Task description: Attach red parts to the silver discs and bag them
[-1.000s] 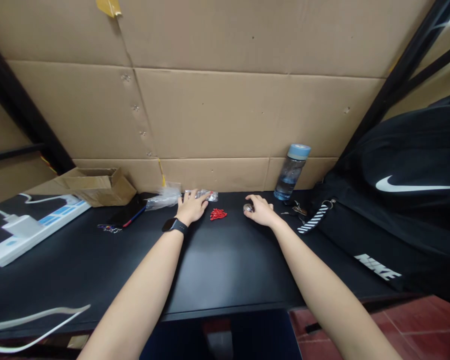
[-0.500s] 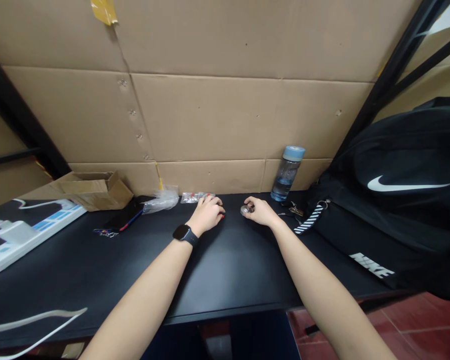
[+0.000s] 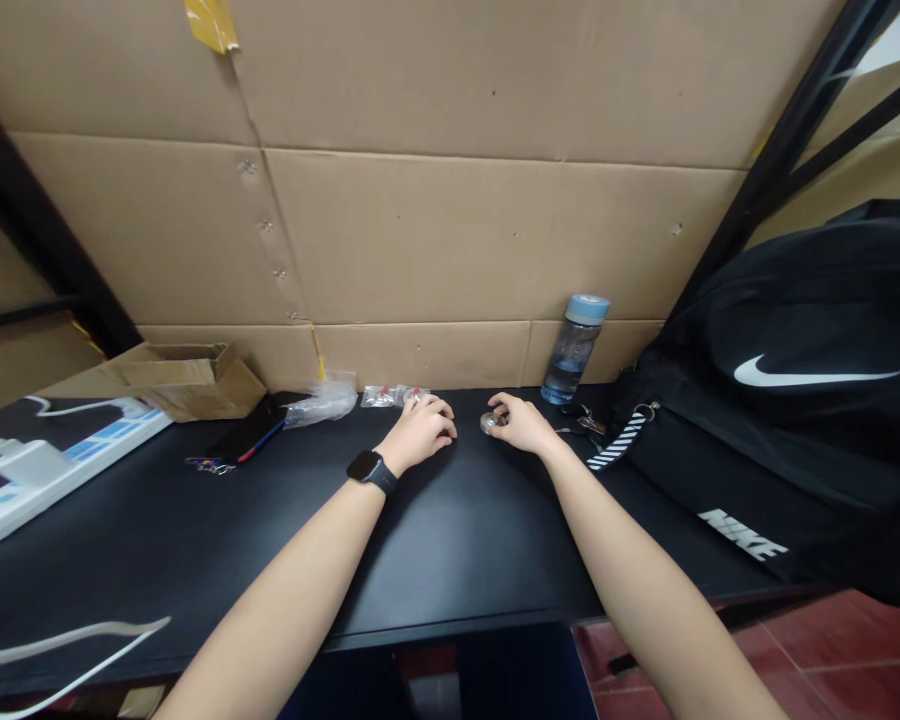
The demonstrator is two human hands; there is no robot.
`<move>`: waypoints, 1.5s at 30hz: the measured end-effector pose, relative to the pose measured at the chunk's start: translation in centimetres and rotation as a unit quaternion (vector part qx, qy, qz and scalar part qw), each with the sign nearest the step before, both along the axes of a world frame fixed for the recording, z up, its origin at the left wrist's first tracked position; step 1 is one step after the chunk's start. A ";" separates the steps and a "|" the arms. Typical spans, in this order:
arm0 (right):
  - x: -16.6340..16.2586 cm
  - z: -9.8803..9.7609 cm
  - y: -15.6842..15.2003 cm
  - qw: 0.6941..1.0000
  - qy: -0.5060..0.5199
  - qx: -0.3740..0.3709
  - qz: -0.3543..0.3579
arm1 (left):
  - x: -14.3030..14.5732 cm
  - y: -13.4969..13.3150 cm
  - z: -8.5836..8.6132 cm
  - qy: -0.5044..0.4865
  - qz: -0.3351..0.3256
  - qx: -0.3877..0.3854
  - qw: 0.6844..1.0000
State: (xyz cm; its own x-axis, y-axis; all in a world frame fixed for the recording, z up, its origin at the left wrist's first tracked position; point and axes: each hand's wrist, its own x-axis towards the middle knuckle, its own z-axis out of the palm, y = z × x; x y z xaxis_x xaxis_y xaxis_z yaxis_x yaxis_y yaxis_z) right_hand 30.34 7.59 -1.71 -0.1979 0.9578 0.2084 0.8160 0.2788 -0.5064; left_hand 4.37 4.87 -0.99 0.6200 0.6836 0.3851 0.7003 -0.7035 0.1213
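- The bench (image 3: 457, 540) has a smooth, matte black top, with a pale sheen between the forearms and a straight front edge.
- Behind it, a creased cardboard wall (image 3: 412, 240) rises, with yellow tape (image 3: 211, 25) at its upper left and dark posts slanting at either side.
- The right hand (image 3: 525, 425) is right of the middle, near the back of the bench; its thumb and fingers pinch a small round shiny thing (image 3: 487, 423) by its right side.
- The left hand (image 3: 418, 432), with a black watch (image 3: 371, 470) at the wrist, is low over the bench to the left of that round thing, apart from it. Its fingers are bent and close together; whether they pinch anything I cannot tell, since the hand hides what is beneath.
- Small clear packets (image 3: 380, 397) with red bits lie just behind the left hand, and a crumpled plastic bag (image 3: 322, 402) lies to their left.
- Further left are a dark phone (image 3: 246, 435), an open cardboard box (image 3: 202, 385) and a white power strip (image 3: 45, 485).
- A blue-capped bottle (image 3: 572, 350) stands upright by the wall, keys (image 3: 591, 422) near its base.
- A black backpack (image 3: 802, 430) fills the right end; red floor tiles (image 3: 832, 650) show below.
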 end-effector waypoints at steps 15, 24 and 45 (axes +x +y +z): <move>-0.1 0.7 -0.3 0.999 0.036 0.031 0.010 | -0.1 -0.4 1.8 -0.157 0.029 -0.059 0.985; -2.3 1.9 -1.5 0.950 0.305 0.016 0.060 | -0.8 -0.9 4.2 -0.232 0.121 -0.005 0.965; -4.8 4.7 -5.5 0.814 0.534 -0.128 0.187 | 0.5 -2.0 4.9 -0.298 0.088 0.033 0.950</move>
State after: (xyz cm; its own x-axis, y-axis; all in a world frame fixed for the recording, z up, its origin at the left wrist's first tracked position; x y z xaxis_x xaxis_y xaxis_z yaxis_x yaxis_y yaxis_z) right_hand 25.52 2.08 3.02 -0.3229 0.9111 0.2562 -0.2466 0.1803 -0.9522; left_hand 4.83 2.85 3.92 0.1565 0.7190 0.6772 0.6280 -0.6016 0.4936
